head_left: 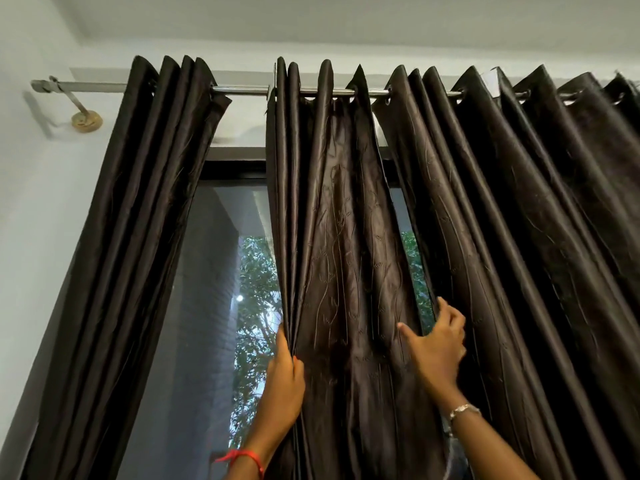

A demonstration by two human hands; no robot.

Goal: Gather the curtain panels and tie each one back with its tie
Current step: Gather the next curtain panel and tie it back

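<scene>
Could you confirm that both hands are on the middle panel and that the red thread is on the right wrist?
Not quite. The head view shows the red thread on the left wrist; the right wrist wears a bracelet. The left hand and right hand are indeed both on the middle panel.

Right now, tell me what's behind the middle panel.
Glass and leaves show in the gaps on either side of the middle panel, with a dark frame above. Straight behind its cloth, nothing can be seen.
</scene>
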